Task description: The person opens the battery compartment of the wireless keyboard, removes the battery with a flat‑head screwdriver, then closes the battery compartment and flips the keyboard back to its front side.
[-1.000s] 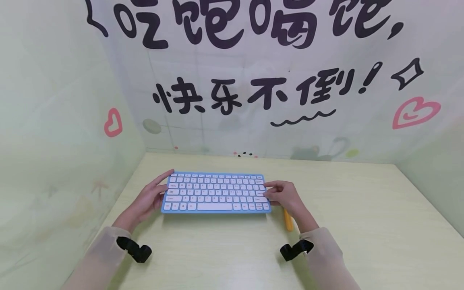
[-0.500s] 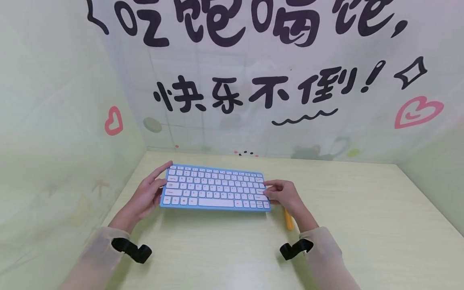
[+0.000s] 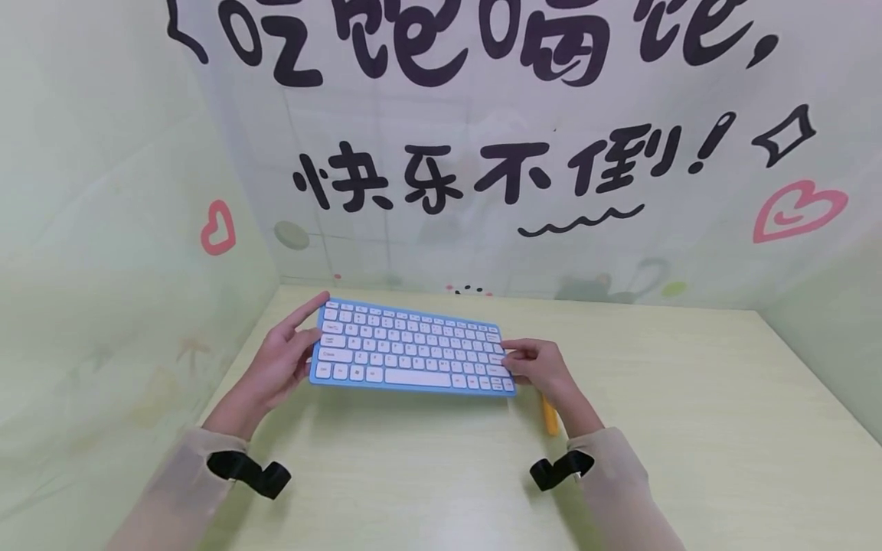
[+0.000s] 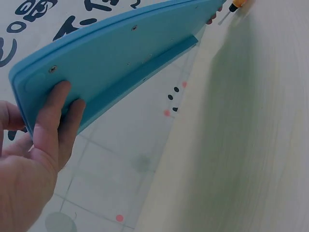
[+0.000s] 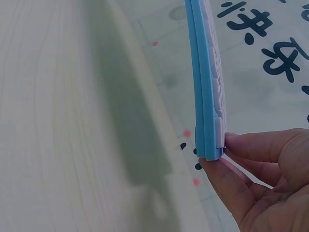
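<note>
a blue keyboard (image 3: 413, 348) with white keys is being held clear of the bench (image 3: 703, 428) between both hands, and a shadow (image 4: 217, 125) is falling on the surface below. it is sitting at a slant, the left end showing higher than the right in the head view, with its key face turning toward the head camera.

the left hand (image 3: 276, 363) is gripping the left end; its fingers are clamping the keyboard, one reaching to the far corner and two pressing on the underside, where screws (image 4: 134, 28) and a long ridge (image 4: 140, 79) are showing. the right hand (image 3: 540, 363) is pinching the right end, its fingers clamping the edge near a corner.

an orange-handled screwdriver (image 3: 550, 417) is lying on the bench just beside the right hand, which is partly hiding it in the head view; its metal shaft is showing in the left wrist view. behind the bench, a pale backdrop (image 3: 413, 115) is carrying black lettering (image 3: 511, 172).
</note>
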